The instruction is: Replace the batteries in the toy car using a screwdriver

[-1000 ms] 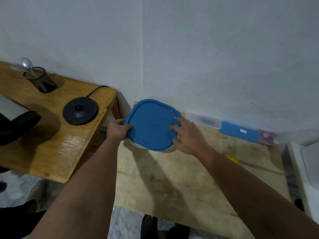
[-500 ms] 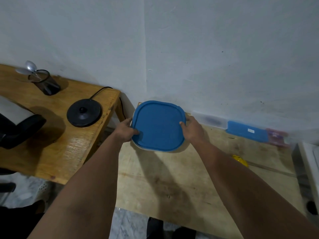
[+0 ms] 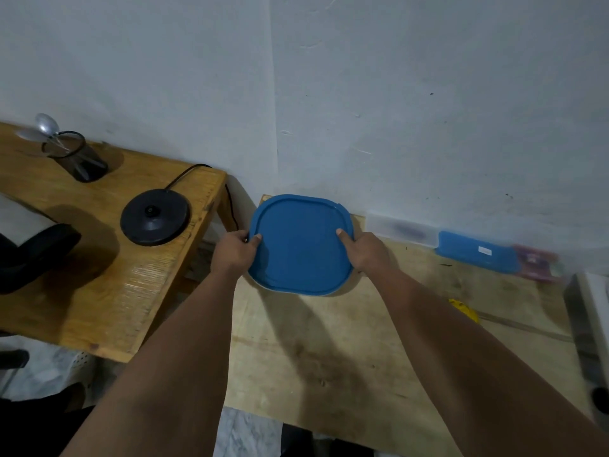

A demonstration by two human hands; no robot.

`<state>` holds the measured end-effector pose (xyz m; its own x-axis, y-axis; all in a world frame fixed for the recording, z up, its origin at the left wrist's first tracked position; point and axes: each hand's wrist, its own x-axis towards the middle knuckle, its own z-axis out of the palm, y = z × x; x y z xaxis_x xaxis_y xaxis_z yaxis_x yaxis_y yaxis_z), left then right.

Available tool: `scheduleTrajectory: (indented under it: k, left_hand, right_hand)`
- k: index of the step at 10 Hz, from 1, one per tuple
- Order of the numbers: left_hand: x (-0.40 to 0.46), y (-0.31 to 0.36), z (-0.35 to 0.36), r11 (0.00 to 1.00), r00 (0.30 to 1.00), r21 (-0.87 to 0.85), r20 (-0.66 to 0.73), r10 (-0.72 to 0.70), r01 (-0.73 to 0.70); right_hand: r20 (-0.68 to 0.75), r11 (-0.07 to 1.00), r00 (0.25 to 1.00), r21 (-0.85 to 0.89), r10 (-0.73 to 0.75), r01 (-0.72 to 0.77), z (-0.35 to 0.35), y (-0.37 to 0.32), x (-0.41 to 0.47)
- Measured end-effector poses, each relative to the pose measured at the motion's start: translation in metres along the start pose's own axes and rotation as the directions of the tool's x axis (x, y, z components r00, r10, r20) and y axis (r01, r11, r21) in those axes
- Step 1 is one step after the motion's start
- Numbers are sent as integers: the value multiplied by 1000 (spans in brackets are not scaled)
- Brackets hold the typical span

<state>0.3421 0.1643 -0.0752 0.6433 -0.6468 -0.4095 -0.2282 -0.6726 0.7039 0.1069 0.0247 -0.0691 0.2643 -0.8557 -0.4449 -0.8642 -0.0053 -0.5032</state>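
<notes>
Both arms extended forward over the plywood table. Left hand and right hand gripping opposite edges of the blue-lidded container near the wall, thumbs pressed on the lid. Toy car and screwdriver not identifiable.

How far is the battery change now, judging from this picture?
Nothing of the job looks done: no toy car, batteries or screwdriver can be seen. In hand: the left hand and right hand grip opposite sides of a container with a blue lid, lid on, at the pale table by the wall. Everything is left: unscrewing, swapping batteries, closing.
</notes>
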Motion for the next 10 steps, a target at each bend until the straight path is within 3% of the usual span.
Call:
scheduleTrajectory:
  k: [2,4,7,9,10]
  left_hand:
    - [5,-3,1,1000,1000,-11,-9,-3,3]
    - [-7,-13,21,990,980,128,-183,82,-59]
    - [1,-2,27,976,962,191,-230,151,-107]
    - [3,14,18,933,973,335,-136,185,-131]
    - [-3,16,9,924,994,380,-74,79,-45]
  right_hand:
    - [2,995,1000,97,31,-31,11,4,3]
    - [-43,983,997,177,62,-53,18,7,1]
    - [-125,952,985,297,119,-77,27,12,-2]
    - [-101,974,985,195,138,-116,13,3,-14]
    - [-15,981,988,124,154,-151,1,2,-25]
